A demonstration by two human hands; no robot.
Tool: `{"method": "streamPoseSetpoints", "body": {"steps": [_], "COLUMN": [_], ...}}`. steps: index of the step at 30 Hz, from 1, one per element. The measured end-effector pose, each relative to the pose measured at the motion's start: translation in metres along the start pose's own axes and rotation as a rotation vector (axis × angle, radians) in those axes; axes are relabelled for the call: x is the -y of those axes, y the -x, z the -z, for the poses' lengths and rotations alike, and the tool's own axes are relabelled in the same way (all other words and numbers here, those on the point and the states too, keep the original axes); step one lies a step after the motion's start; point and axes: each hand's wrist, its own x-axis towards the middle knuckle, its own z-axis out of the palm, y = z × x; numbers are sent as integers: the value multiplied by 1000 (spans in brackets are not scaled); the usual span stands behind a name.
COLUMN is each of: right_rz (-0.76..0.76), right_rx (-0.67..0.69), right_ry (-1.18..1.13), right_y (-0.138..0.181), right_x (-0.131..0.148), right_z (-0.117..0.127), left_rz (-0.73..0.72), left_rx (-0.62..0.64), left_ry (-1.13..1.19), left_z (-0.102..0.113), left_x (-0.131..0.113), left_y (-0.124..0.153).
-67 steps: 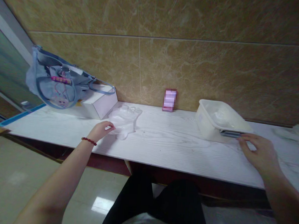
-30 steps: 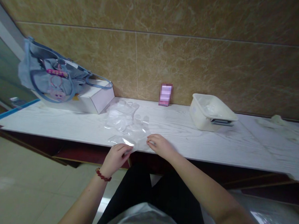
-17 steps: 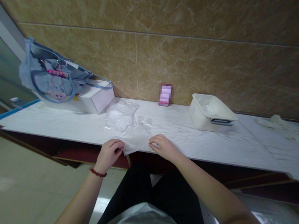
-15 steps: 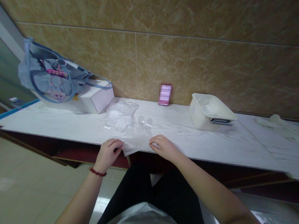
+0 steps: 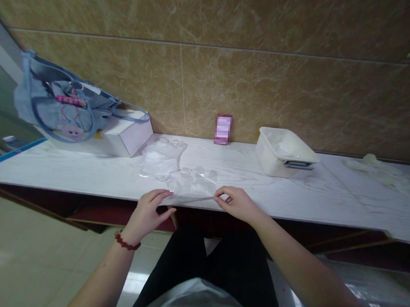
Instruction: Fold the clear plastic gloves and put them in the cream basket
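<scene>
A clear thin plastic glove [image 5: 193, 186] lies at the near edge of the white wood-grain counter [image 5: 87, 175]. My left hand [image 5: 148, 213] pinches the glove's cuff on the left. My right hand [image 5: 237, 203] pinches the same cuff on the right, so the cuff edge is stretched in a line between them. The glove's fingers point away from me. Just behind it lies a second clear plastic glove [image 5: 160, 158], touched by neither hand. A red bead bracelet is on my left wrist.
A white box [image 5: 130, 136] with a blue denim bag [image 5: 61, 107] on it stands at the back left. A small pink box [image 5: 222, 129] leans on the tiled wall. A cream plastic tub [image 5: 284, 153] sits to the right, with pale crumpled stuff [image 5: 379, 165] beyond.
My left hand dragged a glove from the pile to the counter's near edge and my right hand came over from the tub. Both now hold its cuff pulled wider apart.
</scene>
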Motion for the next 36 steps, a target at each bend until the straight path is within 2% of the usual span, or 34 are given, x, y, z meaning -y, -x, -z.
{"method": "streamPoseSetpoints", "body": {"steps": [4, 8, 12, 15, 19, 23, 27, 32, 36], "right_rz": [-12, -82, -194, -271, -378, -405, -345, -167, -70], "right_rx": [-11, -22, -30, -44, -59, -225, -342, -431, -503], "right_ry": [-52, -223, -466, -620, -748, -625, -426, -80, -3], "right_y": [-8, -18, -27, -40, -79, -133, -170, -177, -169], "right_x": [5, 8, 7, -4, -33, -60, -67, -72, -79], "right_z": [8, 15, 24, 29, 31, 42, 76, 116, 127], "left_rz": [-1, 148, 249, 279, 386, 422, 393, 243, 114], "left_rx": [63, 50, 85, 152, 268, 282, 218, 30, -67], "left_ry": [194, 259, 319, 386, 396, 311, 314, 320, 235], "left_z": [10, 21, 28, 27, 16, 5, 0, 0, -3], "left_x": [-40, -53, -51, -42, -18, 0, -3, -17, -26], "left_y": [-19, -42, -62, -84, -141, -217, -275, -306, -309]}}
